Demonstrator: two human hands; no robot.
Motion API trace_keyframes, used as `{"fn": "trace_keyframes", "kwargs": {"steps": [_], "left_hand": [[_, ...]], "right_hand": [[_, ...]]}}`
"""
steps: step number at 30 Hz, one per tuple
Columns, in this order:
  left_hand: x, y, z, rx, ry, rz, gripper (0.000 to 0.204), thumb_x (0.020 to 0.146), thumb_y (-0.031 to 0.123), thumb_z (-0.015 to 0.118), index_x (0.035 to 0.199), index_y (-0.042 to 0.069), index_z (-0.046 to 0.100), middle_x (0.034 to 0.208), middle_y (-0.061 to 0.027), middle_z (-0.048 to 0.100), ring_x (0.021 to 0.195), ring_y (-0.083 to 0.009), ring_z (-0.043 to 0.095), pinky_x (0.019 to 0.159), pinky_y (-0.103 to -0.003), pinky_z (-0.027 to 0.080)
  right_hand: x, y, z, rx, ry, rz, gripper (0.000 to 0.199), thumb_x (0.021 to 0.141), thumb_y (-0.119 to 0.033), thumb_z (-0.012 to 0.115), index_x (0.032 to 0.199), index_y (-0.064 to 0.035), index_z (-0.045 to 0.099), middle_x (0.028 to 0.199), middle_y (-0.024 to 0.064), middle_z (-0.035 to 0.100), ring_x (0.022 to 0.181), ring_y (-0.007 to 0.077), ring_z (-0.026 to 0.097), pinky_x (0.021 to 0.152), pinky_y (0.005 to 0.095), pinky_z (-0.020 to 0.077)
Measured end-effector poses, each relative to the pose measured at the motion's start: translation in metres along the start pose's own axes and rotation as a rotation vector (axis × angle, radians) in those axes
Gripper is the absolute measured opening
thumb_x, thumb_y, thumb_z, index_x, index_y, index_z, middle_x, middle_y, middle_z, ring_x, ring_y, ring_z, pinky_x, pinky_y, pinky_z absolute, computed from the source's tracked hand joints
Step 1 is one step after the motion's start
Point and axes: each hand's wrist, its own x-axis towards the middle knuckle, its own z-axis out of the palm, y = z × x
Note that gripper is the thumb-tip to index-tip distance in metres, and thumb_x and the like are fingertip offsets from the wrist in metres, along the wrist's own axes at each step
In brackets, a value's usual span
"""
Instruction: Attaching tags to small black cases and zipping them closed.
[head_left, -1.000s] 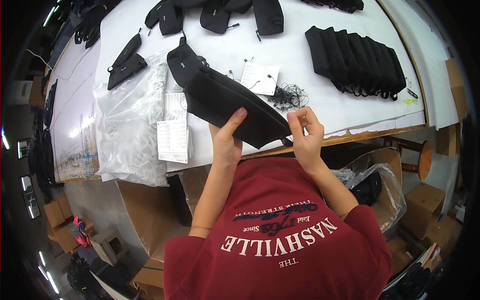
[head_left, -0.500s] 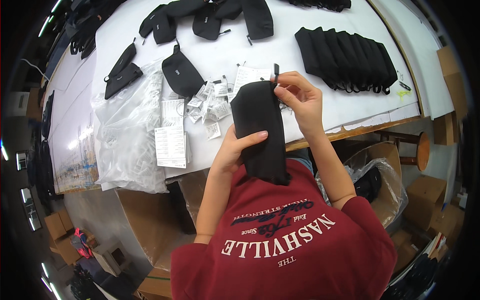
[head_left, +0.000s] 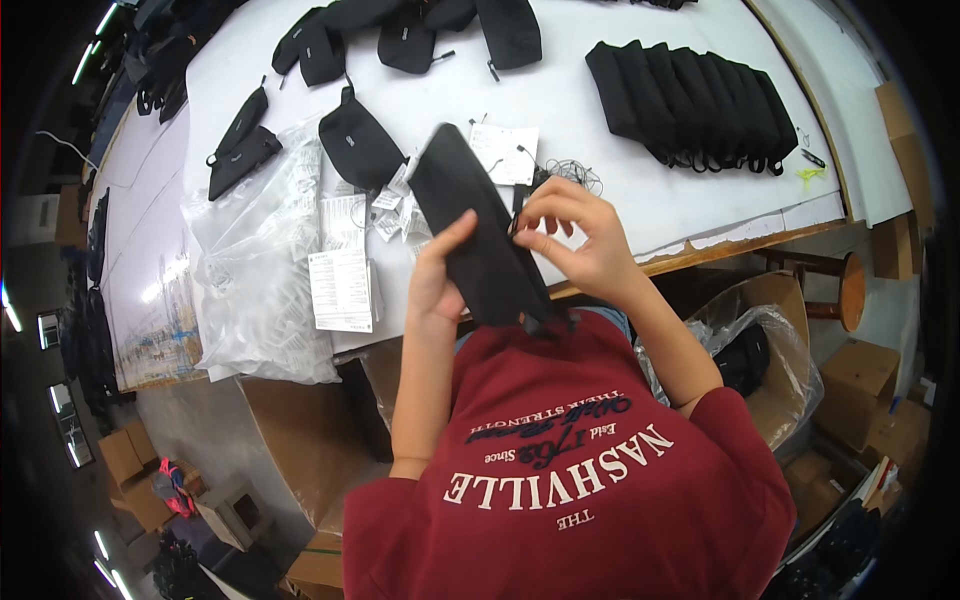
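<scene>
In front of my chest is a black zip pouch [head_left: 490,262], held at a slant with its top end leaning left. My left hand [head_left: 440,272] grips its left side, thumb pressed across the front. On the pouch's right edge, my right hand [head_left: 580,232] pinches the black zipper pull [head_left: 518,203] between thumb and fingertips. Just beyond the pouch lie a white printed card [head_left: 507,150] and a tangle of thin black cords [head_left: 575,176]. Small white tags [head_left: 392,212] are partly hidden behind it.
A clear plastic bag [head_left: 255,270] and a stack of printed cards [head_left: 340,290] lie left on the white table [head_left: 560,80]. Black pouches [head_left: 690,105] stand in a row at right; several others [head_left: 405,45] lie farther back. Below the table's right edge is a plastic-lined carton [head_left: 780,370].
The pouch has tilted with its top toward the left. My right hand has moved down and slightly left along the pouch's edge, taking the zipper pull with it.
</scene>
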Motion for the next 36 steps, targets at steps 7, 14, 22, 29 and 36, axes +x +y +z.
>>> {"fn": "trace_keyframes", "kwargs": {"steps": [7,14,22,29,36], "left_hand": [[0.004,0.023,-0.014,-0.155,-0.053,0.087,0.02,0.09,0.009,0.059,0.106,-0.003,0.062,0.099,-0.0143,0.068,0.086,-0.0247,0.068,0.079,-0.038,0.056],[-0.002,0.022,-0.007,-0.169,0.09,0.231,0.031,0.092,0.016,0.057,0.118,-0.001,0.055,0.115,-0.0133,0.062,0.106,-0.0251,0.06,0.094,-0.042,0.048],[-0.017,-0.021,0.027,-0.139,0.075,0.307,0.041,0.096,0.03,0.051,0.129,0.005,0.047,0.129,-0.01,0.053,0.117,-0.0262,0.051,0.104,-0.044,0.037],[-0.015,-0.004,0.009,0.618,0.192,0.845,0.046,0.084,0.006,0.07,0.125,0.001,0.049,0.125,-0.0084,0.05,0.111,-0.0159,0.049,0.094,-0.029,0.041],[-0.007,-0.009,0.008,0.889,0.245,0.837,0.012,0.084,0.002,0.069,0.094,-0.003,0.065,0.088,-0.0028,0.06,0.076,-0.0085,0.056,0.067,-0.022,0.046]], "right_hand": [[-0.012,-0.013,0.001,0.096,-0.161,0.107,0.008,0.078,-0.008,0.07,0.078,-0.005,0.063,0.079,0.0004,0.059,0.069,0.0103,0.05,0.058,0.0237,0.0356],[-0.016,-0.006,-0.006,-0.265,0.108,-0.017,0.03,0.077,-0.005,0.07,0.104,-0.0094,0.059,0.106,0.0058,0.058,0.071,0.0112,0.05,0.058,0.0251,0.0381],[-0.028,-0.004,0.025,-0.324,0.127,-0.083,0.042,0.075,-0.008,0.075,0.114,-0.0076,0.061,0.126,0.0117,0.054,0.093,0.0234,0.061,0.078,0.0296,0.0527],[-0.017,0.012,-0.009,0.276,0.166,0.32,0.018,0.084,-0.007,0.067,0.102,-0.0047,0.065,0.1,0.0044,0.062,0.085,0.0103,0.061,0.065,0.0207,0.0505],[-0.014,0.033,-0.042,0.223,0.118,0.551,0.016,0.085,-0.008,0.067,0.099,-0.0013,0.066,0.079,0.0014,0.062,0.067,0.0074,0.058,0.056,0.021,0.048]]}}
